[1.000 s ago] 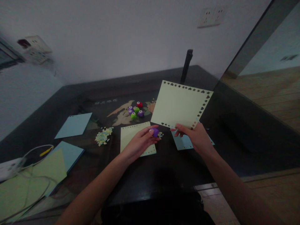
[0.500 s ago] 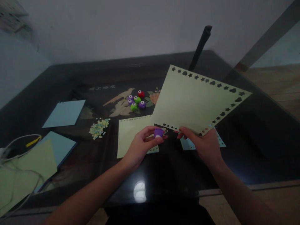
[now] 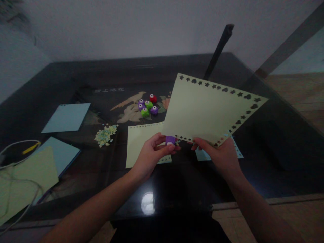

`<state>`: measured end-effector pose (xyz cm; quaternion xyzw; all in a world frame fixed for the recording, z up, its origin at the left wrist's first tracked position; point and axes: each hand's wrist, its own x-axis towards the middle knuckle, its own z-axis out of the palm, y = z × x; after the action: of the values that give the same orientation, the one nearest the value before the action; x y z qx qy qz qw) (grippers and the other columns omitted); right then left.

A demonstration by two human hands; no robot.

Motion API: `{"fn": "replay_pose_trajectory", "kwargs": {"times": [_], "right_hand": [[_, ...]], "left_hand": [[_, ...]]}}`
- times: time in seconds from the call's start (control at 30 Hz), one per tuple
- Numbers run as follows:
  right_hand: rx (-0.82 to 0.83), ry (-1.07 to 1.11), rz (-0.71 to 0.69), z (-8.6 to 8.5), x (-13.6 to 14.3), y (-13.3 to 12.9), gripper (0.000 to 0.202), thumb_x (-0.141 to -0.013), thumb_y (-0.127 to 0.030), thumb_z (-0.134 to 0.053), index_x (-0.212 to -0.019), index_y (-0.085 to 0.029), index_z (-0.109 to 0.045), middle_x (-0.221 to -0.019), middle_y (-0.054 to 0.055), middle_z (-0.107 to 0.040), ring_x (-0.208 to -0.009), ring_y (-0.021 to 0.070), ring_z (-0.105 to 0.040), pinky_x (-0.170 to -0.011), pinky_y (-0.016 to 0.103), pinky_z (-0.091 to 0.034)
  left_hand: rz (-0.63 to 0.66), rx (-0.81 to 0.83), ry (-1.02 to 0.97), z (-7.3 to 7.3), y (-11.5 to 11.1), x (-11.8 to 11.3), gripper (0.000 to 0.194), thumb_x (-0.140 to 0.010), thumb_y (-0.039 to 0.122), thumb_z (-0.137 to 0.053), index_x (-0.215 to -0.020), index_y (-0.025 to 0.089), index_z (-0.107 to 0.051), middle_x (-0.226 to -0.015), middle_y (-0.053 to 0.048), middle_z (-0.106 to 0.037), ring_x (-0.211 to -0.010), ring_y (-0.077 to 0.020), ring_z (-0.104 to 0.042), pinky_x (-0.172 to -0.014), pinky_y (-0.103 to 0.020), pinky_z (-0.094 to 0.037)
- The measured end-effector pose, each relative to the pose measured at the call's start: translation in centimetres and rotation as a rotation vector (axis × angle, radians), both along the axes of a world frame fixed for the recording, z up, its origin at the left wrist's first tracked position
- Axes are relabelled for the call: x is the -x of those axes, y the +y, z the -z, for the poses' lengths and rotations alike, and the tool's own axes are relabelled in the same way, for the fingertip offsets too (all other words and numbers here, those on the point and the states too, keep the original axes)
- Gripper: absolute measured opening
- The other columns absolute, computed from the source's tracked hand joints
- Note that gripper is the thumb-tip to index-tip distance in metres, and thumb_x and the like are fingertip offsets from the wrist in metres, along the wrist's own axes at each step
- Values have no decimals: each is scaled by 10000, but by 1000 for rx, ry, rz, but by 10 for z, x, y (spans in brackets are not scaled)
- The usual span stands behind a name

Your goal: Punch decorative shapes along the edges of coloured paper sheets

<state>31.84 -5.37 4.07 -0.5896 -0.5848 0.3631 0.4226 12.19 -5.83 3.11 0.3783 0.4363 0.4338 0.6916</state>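
Note:
My left hand (image 3: 153,150) grips a small purple craft punch (image 3: 170,140) between thumb and fingers. My right hand (image 3: 222,153) pinches the lower edge of a pale yellow-green paper sheet (image 3: 210,108), held tilted above the table. Shapes such as hearts, stars and flowers are cut along the sheet's top, right and lower edges. The sheet's lower left corner meets the top of the purple punch; whether it sits inside the slot I cannot tell. Another yellow-green sheet (image 3: 138,145) with punched edges lies beneath my left hand. A punched blue sheet (image 3: 202,155) is partly hidden under my right hand.
Several coloured punches (image 3: 144,112) stand together mid-table. Left of them lies a pile of paper cut-outs (image 3: 105,135). Farther left are a blue sheet (image 3: 67,118), a blue stack (image 3: 67,153), a yellow-green sheet (image 3: 27,179) and a white cable (image 3: 21,141). A black post (image 3: 219,50) rises behind.
The held sheet has shifted slightly left, bringing its lower left corner to the purple punch. Both hands keep their grips. The whole view has tilted a little.

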Motion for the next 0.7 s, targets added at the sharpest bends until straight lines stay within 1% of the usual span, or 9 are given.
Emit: {"fn": "replay_pose_trajectory", "kwargs": {"times": [0.13,0.23,0.33,0.43,0.53,0.7], "right_hand": [[-5,-26,10,-1,1,0,206,-745,-275,-648,-557,-193,-655,-597,50,-689,-608,207,-656,-676,365,-536],[-9,-32,-7,-2,1,0,202,-744,-277,-652,-559,-195,-655,-594,48,-689,-610,208,-657,-687,368,-536],[18,-33,-30,-2,1,0,195,-737,-283,-659,-567,-188,-661,-600,56,-695,-628,216,-667,-668,357,-540],[55,-17,-42,-2,0,1,174,-725,-287,-673,-585,-183,-669,-609,57,-701,-626,216,-673,-632,338,-538],[78,8,-61,-1,0,2,157,-718,-274,-679,-590,-184,-674,-604,51,-702,-622,208,-674,-644,329,-536],[92,13,-65,1,-1,4,148,-710,-287,-685,-605,-183,-672,-603,41,-706,-619,201,-674,-670,330,-533]], "left_hand": [[3,-11,-10,1,0,0,322,-719,274,-725,-993,158,-602,-1023,-84,-684,-813,-176,-678,-754,-302,-524],[-12,-4,-9,1,1,0,332,-712,276,-732,-991,156,-598,-999,-83,-691,-789,-171,-679,-747,-301,-525],[-24,4,7,1,1,0,369,-697,285,-738,-1012,154,-597,-980,-88,-698,-778,-180,-678,-752,-317,-525],[-29,0,19,1,2,0,354,-691,293,-739,-989,151,-611,-937,-83,-704,-771,-182,-675,-747,-315,-523],[-30,-6,29,3,2,0,338,-691,307,-739,-962,148,-615,-876,-73,-705,-758,-184,-672,-730,-313,-522],[-26,-12,29,6,2,2,347,-701,325,-734,-973,149,-610,-869,-70,-704,-761,-177,-669,-734,-303,-517]]}}
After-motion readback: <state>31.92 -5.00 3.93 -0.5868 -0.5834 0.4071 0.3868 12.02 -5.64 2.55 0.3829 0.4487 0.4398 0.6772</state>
